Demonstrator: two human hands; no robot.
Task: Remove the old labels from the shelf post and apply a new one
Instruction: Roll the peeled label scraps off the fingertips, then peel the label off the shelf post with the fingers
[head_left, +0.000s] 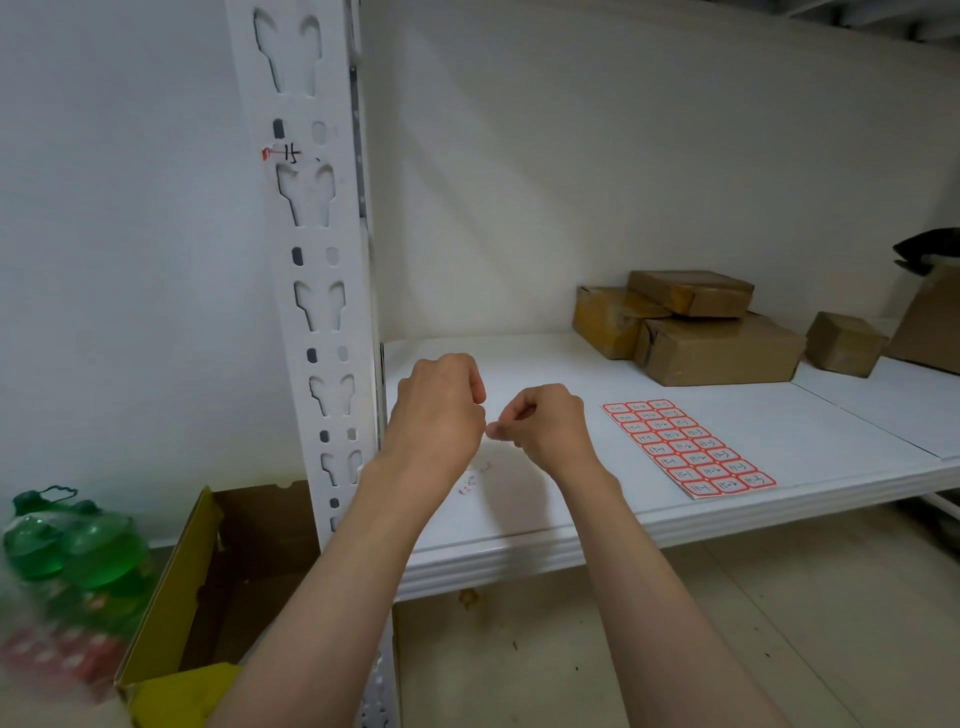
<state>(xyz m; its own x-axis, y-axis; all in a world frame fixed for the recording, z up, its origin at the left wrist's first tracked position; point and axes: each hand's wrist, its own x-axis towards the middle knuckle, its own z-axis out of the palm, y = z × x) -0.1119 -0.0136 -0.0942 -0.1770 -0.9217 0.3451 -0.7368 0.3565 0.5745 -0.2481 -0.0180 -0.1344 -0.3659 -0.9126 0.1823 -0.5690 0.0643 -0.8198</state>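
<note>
Above the front of the white shelf (779, 431), your left hand (436, 410) and right hand (545, 423) meet almost knuckle to knuckle, both curled into loose fists with the backs toward you. Your right thumb and forefinger are pinched together at a pale fleck right beside your left hand; it is too small to tell whether that is a scrap of label or only your fingertip. Your left fingers are folded under, and what they hold, if anything, is hidden. Just below your hands, tiny red and white scraps (475, 480) lie on the shelf board. To your right, flat on the same board, lies the label sheet (688, 447): rows of small rounded white stickers edged in red, each with dark handwriting. On the shelf post (311, 260), a white metal upright punched with keyhole slots and small oval holes, a torn label remnant (283, 154) with a red edge and black marks clings high up, well above your hands. At the back of the shelf sit several sealed brown cardboard boxes (717, 332), one stacked across two others. Left of the post, an open yellow-walled carton (176, 587) stands on the floor, its contents not visible, with green plastic bottles (78, 545) beside it.
</note>
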